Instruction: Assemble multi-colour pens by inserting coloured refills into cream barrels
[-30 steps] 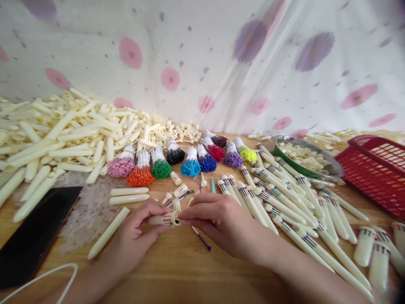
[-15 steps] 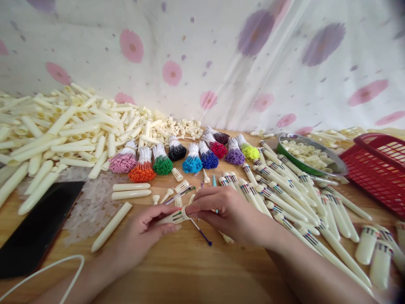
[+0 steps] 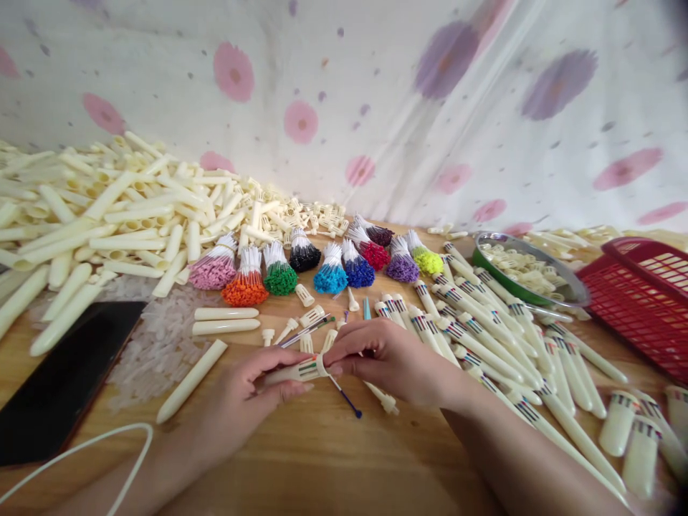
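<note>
My left hand [image 3: 258, 390] is closed around a cream multicolour pen [image 3: 305, 370], whose slotted end points right and shows green and dark sliders. At that end, the thumb and fingers of my right hand [image 3: 376, 355] pinch the pen's rim; whatever lies between the fingertips is hidden. Just below the pen, a blue-tipped ink refill [image 3: 347, 399] slants on the wooden table. A cream slotted piece [image 3: 383, 398] lies partly under my right hand. Behind the hands are loose refills [image 3: 306, 331] and small slotted cream parts [image 3: 312, 316].
Bundles of coloured refills [image 3: 330, 276] stand across the middle. Cream barrels [image 3: 97, 215] are heaped at left, near a black phone [image 3: 69, 373] and clear plastic bits [image 3: 155, 351]. Finished-looking pens [image 3: 484, 322], a green-sided bowl [image 3: 505, 283] and a red basket [image 3: 639, 294] occupy the right.
My right hand has shifted slightly at the pen's slotted end, and more of the cream piece beneath it shows. My left hand keeps its hold; the whole view has moved a little.
</note>
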A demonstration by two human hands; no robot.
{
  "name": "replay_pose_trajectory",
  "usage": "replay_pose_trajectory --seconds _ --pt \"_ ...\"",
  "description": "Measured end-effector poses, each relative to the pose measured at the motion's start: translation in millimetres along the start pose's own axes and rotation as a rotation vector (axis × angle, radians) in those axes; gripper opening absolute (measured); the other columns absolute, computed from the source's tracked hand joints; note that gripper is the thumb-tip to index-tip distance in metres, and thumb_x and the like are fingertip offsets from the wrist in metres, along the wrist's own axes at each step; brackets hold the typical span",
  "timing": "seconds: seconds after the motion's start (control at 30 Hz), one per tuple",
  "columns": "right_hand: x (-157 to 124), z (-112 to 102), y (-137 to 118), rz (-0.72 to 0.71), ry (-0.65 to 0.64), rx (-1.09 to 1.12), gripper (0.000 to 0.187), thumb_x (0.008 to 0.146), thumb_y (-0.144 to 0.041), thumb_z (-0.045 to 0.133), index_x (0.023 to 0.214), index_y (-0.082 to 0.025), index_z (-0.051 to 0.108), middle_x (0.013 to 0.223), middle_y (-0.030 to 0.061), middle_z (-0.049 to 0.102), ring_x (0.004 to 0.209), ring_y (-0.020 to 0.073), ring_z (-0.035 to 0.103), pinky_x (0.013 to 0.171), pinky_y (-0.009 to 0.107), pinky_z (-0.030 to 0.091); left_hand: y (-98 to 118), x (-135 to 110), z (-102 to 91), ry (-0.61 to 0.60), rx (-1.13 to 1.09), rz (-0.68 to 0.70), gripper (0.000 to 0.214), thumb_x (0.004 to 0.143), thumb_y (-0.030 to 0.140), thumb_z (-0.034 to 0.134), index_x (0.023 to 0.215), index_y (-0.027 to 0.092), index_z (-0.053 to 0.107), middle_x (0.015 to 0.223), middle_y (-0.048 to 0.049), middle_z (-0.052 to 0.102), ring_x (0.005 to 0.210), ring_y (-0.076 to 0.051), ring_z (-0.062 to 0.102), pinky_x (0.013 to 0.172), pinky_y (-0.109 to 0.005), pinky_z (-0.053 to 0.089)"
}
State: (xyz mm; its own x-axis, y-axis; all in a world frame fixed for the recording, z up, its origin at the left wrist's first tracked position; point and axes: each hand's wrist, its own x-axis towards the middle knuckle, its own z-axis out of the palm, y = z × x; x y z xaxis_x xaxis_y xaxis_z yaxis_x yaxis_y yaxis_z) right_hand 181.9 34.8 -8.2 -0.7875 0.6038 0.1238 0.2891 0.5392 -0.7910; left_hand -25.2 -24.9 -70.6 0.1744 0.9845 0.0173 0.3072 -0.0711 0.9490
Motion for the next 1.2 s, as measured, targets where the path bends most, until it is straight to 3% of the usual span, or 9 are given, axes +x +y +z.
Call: replay_pose_trajectory --seconds 0.17,0.4,0.53,0.77,1.03,1.2 --pt "-3.0 -2.0 -9.0 -0.013 0.018 -0.162 0.017 0.084 -0.009 0.056 0.088 -0.016 0.071 0.077 0.0033 0.066 0.067 0.0104 0.057 0.061 0.021 0.043 0.8 0.5 0.0 0.028 -0.036 -0.005 0.023 0.072 0.022 0.068 0.095 0.027 0.071 0.091 -0.0012 0.076 0.083 -0.021 0.071 0.071 -0.032 0.058" --pt "-0.8 -1.5 -5.1 -0.008 0.0 -0.042 0.015 0.084 -0.008 0.056 0.082 -0.014 0.07 0.073 0.002 0.066 0.066 0.0089 0.058 0.059 0.018 0.044 3.0 0.1 1.2 0.039 -0.053 0.03 0.022 0.072 0.021 0.068 0.093 0.028 0.071 0.088 -0.0008 0.076 0.079 -0.021 0.071 0.068 -0.031 0.059" --pt "-1.5 -0.2 -6.8 0.012 -0.001 -0.129 0.017 0.084 -0.007 0.055 0.085 -0.015 0.069 0.075 0.0017 0.065 0.067 0.0097 0.057 0.061 0.019 0.043 2.9 0.9 1.2 0.033 -0.059 0.026 0.023 0.073 0.019 0.067 0.094 0.028 0.071 0.089 -0.001 0.076 0.08 -0.021 0.071 0.069 -0.032 0.059" --pt "-5.6 -5.7 -10.7 -0.152 -0.049 -0.359 0.025 0.087 -0.006 0.045 0.087 -0.014 0.068 0.078 0.0053 0.061 0.07 0.0128 0.052 0.06 0.023 0.037 4.0 3.9 2.7 -0.006 -0.141 -0.038 0.021 0.071 0.022 0.068 0.091 0.024 0.072 0.085 -0.0022 0.077 0.074 -0.022 0.072 0.063 -0.032 0.059" --pt "-3.0 3.1 -1.1 -0.248 -0.005 -0.553 0.029 0.09 -0.007 0.037 0.085 -0.013 0.065 0.075 0.0065 0.059 0.069 0.0155 0.049 0.061 0.027 0.037 1.5 -1.9 3.0 0.097 0.091 0.098 0.024 0.078 0.022 0.062 0.1 0.028 0.068 0.099 -0.0022 0.074 0.088 -0.021 0.069 0.071 -0.032 0.058" --pt "-2.9 5.5 -2.3 -0.209 0.048 -0.387 0.027 0.088 -0.007 0.039 0.088 -0.014 0.065 0.077 0.0063 0.059 0.07 0.0141 0.051 0.062 0.024 0.04 3.3 -3.7 -0.1 0.172 0.307 0.299 0.024 0.082 0.02 0.058 0.104 0.027 0.066 0.099 -0.0024 0.073 0.092 -0.021 0.066 0.082 -0.036 0.054"
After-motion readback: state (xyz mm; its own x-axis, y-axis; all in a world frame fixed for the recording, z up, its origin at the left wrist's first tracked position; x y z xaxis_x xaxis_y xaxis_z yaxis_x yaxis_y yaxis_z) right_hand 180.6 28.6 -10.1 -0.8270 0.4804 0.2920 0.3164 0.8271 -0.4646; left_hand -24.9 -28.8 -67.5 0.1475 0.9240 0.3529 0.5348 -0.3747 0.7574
